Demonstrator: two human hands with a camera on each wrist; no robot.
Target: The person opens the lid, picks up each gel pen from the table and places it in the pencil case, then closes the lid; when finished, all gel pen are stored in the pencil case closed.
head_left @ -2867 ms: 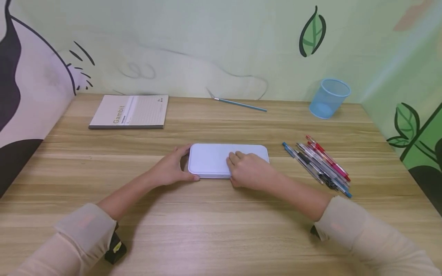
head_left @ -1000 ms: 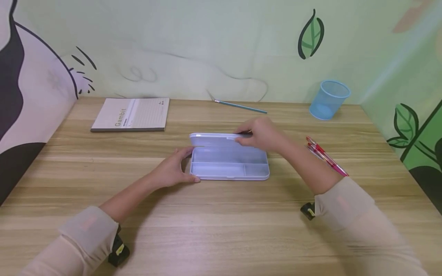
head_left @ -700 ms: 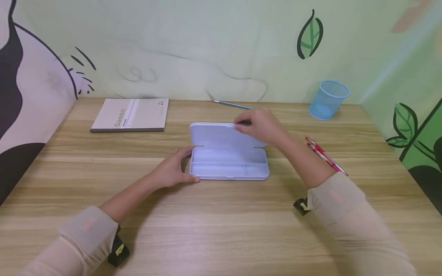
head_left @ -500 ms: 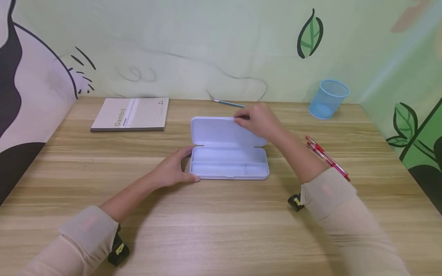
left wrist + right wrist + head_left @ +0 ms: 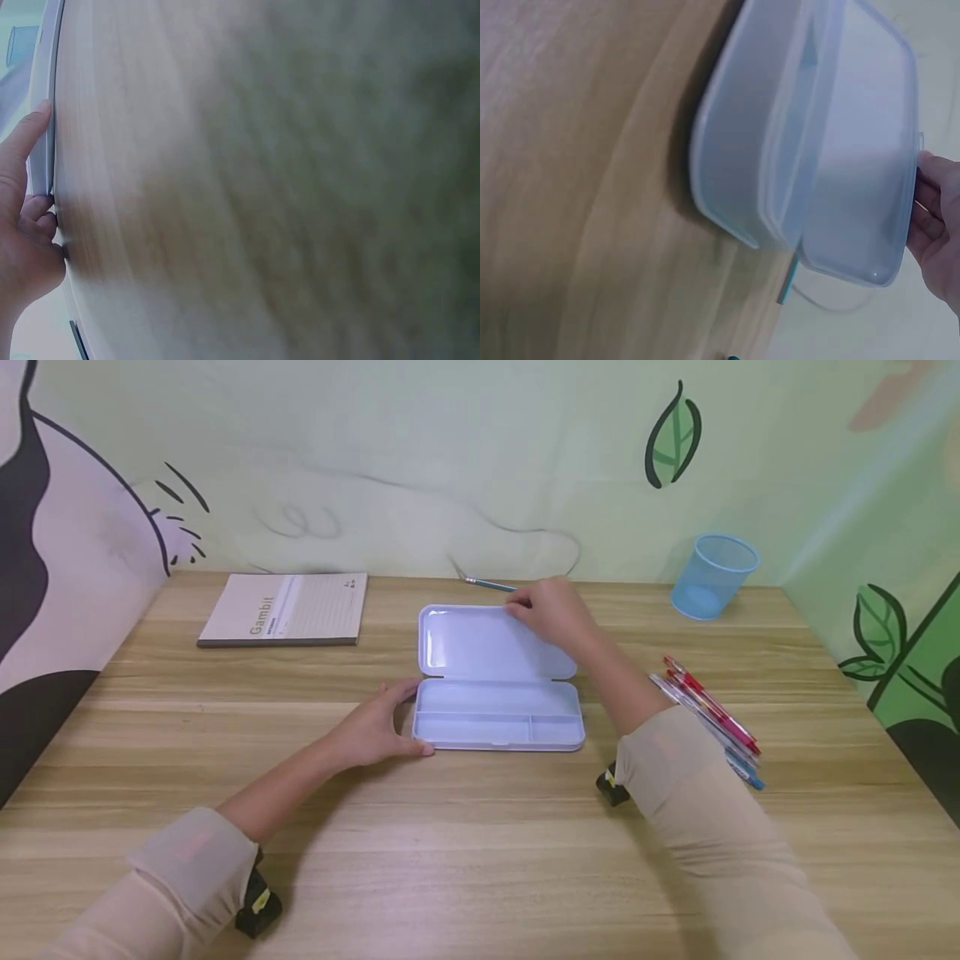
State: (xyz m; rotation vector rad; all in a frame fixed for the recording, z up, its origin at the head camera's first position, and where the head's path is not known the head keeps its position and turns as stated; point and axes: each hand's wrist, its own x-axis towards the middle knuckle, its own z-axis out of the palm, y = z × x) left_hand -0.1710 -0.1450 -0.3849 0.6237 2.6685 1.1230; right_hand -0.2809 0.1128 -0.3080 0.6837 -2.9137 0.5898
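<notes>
A pale blue-white plastic pencil case [image 5: 472, 728] lies in the middle of the wooden table in the head view, with bare compartments. Its hinged lid [image 5: 480, 643] is swung up and leans back toward the wall. My left hand [image 5: 375, 727] grips the case's left end, thumb at the front corner and fingers at the back; the left wrist view shows the thumb along its side wall. With thumb and fingers, my right hand [image 5: 555, 614] holds the lid's far edge, right of its middle. The right wrist view shows these fingers at the lid's rim [image 5: 911, 150].
Several pens [image 5: 712, 706] lie in a bunch to the right, partly behind the right sleeve. A blue mesh cup [image 5: 712, 581] stands at the back right. A notebook [image 5: 292, 610] lies back left; a pencil [image 5: 491, 585] lies near the wall, partly hidden by my right hand.
The case was closed at first; my right hand has moved from its front edge up and back, swinging the lid open and farther back. My left hand has stayed at the left end.
</notes>
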